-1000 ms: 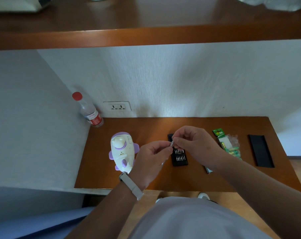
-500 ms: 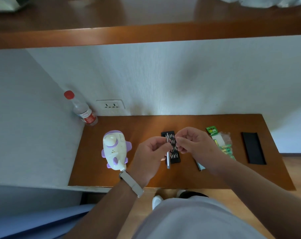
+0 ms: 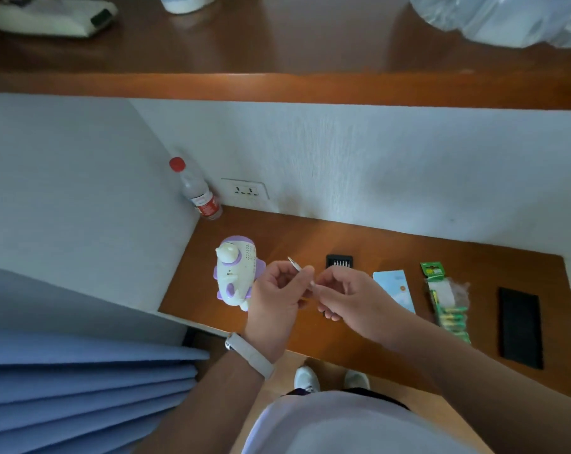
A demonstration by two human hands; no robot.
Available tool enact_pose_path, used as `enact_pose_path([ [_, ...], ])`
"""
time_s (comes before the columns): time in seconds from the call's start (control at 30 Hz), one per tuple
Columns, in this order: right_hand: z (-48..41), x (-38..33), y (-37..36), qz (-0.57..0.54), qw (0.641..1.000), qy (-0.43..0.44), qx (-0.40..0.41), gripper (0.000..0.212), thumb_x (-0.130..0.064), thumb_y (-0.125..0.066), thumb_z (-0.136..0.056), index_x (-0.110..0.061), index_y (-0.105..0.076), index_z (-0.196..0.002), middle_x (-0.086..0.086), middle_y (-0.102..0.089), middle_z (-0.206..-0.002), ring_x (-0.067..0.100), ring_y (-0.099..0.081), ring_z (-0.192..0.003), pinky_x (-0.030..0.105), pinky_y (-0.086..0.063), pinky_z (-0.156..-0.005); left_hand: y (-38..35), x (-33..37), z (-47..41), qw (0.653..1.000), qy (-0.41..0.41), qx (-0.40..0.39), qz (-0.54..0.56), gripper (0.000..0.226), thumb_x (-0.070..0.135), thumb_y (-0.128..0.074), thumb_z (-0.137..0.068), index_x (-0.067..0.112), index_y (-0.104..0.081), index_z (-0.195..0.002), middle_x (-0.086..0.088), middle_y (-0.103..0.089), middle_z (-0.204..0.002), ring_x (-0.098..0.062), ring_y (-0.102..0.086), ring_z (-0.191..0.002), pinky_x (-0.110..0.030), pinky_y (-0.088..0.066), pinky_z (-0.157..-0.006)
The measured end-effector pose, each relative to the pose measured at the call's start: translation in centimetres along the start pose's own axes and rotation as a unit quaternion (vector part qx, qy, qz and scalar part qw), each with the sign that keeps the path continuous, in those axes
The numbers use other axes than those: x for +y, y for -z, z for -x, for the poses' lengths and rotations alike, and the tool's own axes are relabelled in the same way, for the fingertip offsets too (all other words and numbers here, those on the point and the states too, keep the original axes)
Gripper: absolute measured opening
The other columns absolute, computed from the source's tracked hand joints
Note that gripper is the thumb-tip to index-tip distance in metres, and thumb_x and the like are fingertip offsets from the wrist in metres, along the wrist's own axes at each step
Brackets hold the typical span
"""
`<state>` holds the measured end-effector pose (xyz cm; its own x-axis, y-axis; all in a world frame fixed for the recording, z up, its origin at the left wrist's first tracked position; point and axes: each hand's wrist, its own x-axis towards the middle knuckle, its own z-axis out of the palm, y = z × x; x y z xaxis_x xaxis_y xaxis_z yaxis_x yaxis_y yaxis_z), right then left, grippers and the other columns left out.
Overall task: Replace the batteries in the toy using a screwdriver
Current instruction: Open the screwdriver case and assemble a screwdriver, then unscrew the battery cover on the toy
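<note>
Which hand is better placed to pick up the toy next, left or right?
Left, probably. The left hand is right beside the toy; the right hand is farther off. Both hold the screwdriver, so the right hand could take it alone.

Glossy wood desk (image 3: 277,234); smooth plastic toy (image 3: 233,273); metal screwdriver (image 3: 295,265); matt black case (image 3: 520,326).

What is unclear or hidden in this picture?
Head view only:
- Screwdriver: left hand and right hand cover most of it; its tip is too small to read.
- Bit case: right hand hides its near part.
- Toy: underside out of view; left hand covers one corner.
- Battery pack: print blurred.
</note>
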<state>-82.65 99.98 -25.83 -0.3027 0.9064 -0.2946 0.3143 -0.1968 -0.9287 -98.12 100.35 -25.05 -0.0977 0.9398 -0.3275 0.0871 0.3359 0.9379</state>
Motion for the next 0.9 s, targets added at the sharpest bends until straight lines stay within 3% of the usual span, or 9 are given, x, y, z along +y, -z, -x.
enact_pose_path([
  [0.13,-0.9,-0.2,-1.3,0.021,0.999,0.032,-0.014,0.020,-0.047,-0.054,-0.096,-0.031,-0.062,-0.090,-0.013,-0.067,-0.071,0.003,-0.061,-0.062,0.011,-0.046,-0.055,1.0,-0.5,0.3,0.999,0.001,0.032,-0.019,0.019,0.028,-0.071,-0.093,0.019,-0.064,-0.077,-0.003,-0.072,-0.070,-0.015,-0.070,-0.065,-0.021,-0.058,-0.061],
  [0.23,-1.2,-0.4,-2.3,0.002,0.999,0.035,-0.007,0.020,-0.048,-0.056,-0.095,-0.030,-0.062,-0.088,-0.012,-0.065,-0.068,0.003,-0.057,-0.059,0.011,-0.045,-0.053,2.1,-0.5,-0.1,0.998,-0.003,0.036,-0.050,0.020,0.024,-0.070,-0.093,0.017,-0.062,-0.076,0.004,-0.072,-0.065,-0.007,-0.068,-0.061,-0.015,-0.053,-0.055],
  [0.33,-1.9,-0.6,-3.1,0.001,0.999,0.035,-0.001,0.017,-0.044,-0.058,-0.095,-0.030,-0.063,-0.085,-0.012,-0.064,-0.066,0.004,-0.055,-0.057,0.012,-0.044,-0.052,3.8,-0.7,-1.2,0.999,-0.004,0.016,-0.049,0.016,0.026,-0.070,-0.093,0.015,-0.067,-0.082,-0.002,-0.073,-0.071,-0.011,-0.069,-0.064,-0.019,-0.055,-0.058],
  [0.47,-3.5,-1.2,-4.0,0.000,0.999,0.009,0.032,0.016,-0.037,-0.056,-0.098,-0.031,-0.063,-0.085,-0.012,-0.063,-0.066,0.003,-0.055,-0.058,0.014,-0.045,-0.055,7.4,-0.3,-4.3,0.997,-0.042,0.009,-0.062,0.017,0.027,-0.067,-0.094,0.030,-0.072,-0.078,0.003,-0.071,-0.071,-0.008,-0.067,-0.062,-0.016,-0.055,-0.056],
  [0.57,-5.1,-1.8,-4.9,-0.004,0.997,-0.027,0.078,0.017,-0.037,-0.056,-0.098,-0.030,-0.065,-0.084,-0.013,-0.062,-0.063,0.000,-0.054,-0.054,0.013,-0.043,-0.051,10.8,-0.5,-7.4,0.998,-0.034,0.016,-0.058,0.011,0.024,-0.069,-0.093,0.032,-0.070,-0.085,0.005,-0.071,-0.079,-0.017,-0.071,-0.078,-0.020,-0.054,-0.054],
  [0.67,-6.6,-3.0,-6.2,-0.029,0.990,-0.070,0.122,0.024,-0.038,-0.055,-0.099,-0.034,-0.066,-0.078,-0.012,-0.057,-0.056,-0.002,-0.050,-0.048,0.009,-0.038,-0.045,14.4,-1.6,-10.0,0.994,-0.046,0.015,-0.095,0.004,0.027,-0.068,-0.094,0.025,-0.065,-0.094,0.000,-0.070,-0.089,-0.025,-0.069,-0.089,-0.027,-0.057,-0.064],
  [0.77,-8.0,-3.7,-8.0,-0.067,0.983,-0.081,0.153,0.036,-0.033,-0.053,-0.100,-0.036,-0.064,-0.066,-0.008,-0.052,-0.056,0.004,-0.046,-0.051,0.015,-0.040,-0.050,17.5,-3.3,-11.7,0.987,-0.070,0.002,-0.145,0.004,0.034,-0.063,-0.096,0.031,-0.063,-0.096,0.010,-0.068,-0.090,-0.017,-0.066,-0.089,-0.021,-0.053,-0.072],
  [0.83,-9.0,-4.0,-9.3,-0.104,0.976,-0.085,0.171,0.032,-0.027,-0.053,-0.100,-0.029,-0.065,-0.070,0.000,-0.053,-0.061,0.015,-0.048,-0.059,0.024,-0.043,-0.059,18.9,-4.5,-13.0,0.986,-0.048,-0.021,-0.158,0.006,0.037,-0.061,-0.097,0.032,-0.060,-0.100,0.012,-0.065,-0.096,-0.013,-0.063,-0.093,-0.020,-0.048,-0.074],
  [0.9,-9.9,-3.9,-10.6,-0.145,0.967,-0.091,0.189,0.025,-0.019,-0.053,-0.100,-0.016,-0.065,-0.078,0.004,-0.053,-0.064,0.019,-0.048,-0.060,0.024,-0.044,-0.058,19.7,-5.8,-14.2,0.984,-0.003,-0.063,-0.169,0.010,0.036,-0.059,-0.098,0.032,-0.057,-0.107,0.012,-0.063,-0.102,-0.013,-0.061,-0.099,-0.023,-0.047,-0.077],
])
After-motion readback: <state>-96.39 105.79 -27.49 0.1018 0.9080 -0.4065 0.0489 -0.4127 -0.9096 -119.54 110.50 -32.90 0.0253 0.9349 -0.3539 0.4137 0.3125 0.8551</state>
